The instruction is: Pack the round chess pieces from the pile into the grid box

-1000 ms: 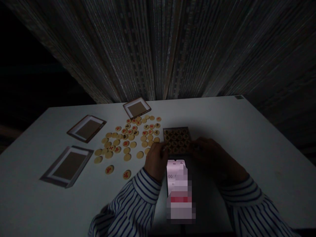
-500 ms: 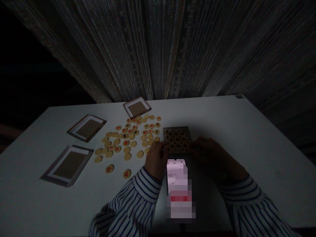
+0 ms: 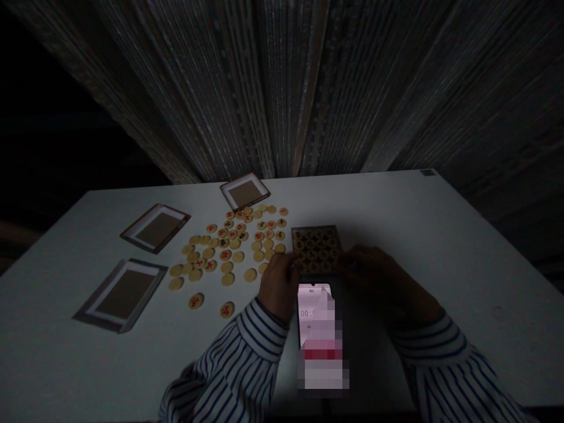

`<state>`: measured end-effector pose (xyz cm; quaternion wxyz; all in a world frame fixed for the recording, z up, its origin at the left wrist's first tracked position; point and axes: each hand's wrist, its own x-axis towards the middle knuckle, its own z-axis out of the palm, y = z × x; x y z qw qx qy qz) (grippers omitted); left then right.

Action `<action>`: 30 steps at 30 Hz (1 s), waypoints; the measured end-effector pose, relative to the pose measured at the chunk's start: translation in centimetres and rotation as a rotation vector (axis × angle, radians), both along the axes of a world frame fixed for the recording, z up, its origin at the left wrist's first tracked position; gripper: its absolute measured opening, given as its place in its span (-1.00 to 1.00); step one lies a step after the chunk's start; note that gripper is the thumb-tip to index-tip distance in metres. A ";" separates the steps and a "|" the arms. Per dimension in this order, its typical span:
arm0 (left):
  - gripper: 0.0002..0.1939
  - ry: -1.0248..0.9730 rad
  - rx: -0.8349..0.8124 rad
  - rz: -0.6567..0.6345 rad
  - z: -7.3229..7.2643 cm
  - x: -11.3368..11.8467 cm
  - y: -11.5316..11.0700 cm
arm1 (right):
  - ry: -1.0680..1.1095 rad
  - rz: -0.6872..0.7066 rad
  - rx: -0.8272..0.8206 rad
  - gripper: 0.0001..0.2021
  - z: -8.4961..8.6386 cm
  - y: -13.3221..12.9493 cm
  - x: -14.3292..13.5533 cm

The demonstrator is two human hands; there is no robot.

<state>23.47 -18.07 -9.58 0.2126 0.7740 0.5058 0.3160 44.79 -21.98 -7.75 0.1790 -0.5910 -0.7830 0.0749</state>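
A small square box filled with rows of round Chinese chess pieces lies on the white table in front of me. My left hand is closed, fingers curled at the lower left corner of the box. At its lower right side my right hand grips the edge, though deep shadow hides most of those fingers. Left of the box, many loose wooden chess pieces are scattered, some with red or black characters up, others blank side up. A lit phone lies just below the box, between my wrists.
Three flat, framed trays or lids lie around the loose pieces: a tray at the back, another at the left and a third nearer me. A striped curtain hangs behind the table. The room is dim.
Both hands and the box stay in place. The phone screen and the light on the table look slightly dimmer.
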 end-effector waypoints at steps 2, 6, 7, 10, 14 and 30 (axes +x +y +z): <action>-0.77 0.000 0.007 0.002 -0.1 0.0 0.0 | -0.013 -0.009 -0.015 -0.81 0.0 0.0 0.0; -0.77 0.005 0.025 0.004 -0.2 0.0 0.1 | -0.013 -0.018 -0.038 -0.78 0.0 0.1 0.1; -0.77 0.007 0.029 0.003 -0.3 0.0 0.0 | -0.011 -0.020 -0.046 -0.78 0.0 0.1 0.2; -0.76 0.006 0.034 0.003 -0.3 -0.1 0.0 | -0.012 -0.024 -0.070 -0.77 0.0 0.0 0.2; -0.77 0.002 0.038 0.007 -0.4 -0.1 0.0 | -0.029 -0.035 -0.062 -0.79 0.0 0.0 0.1; -0.82 -0.043 0.117 0.044 0.0 -0.2 0.1 | 0.079 -0.106 0.205 -0.79 0.2 0.1 0.5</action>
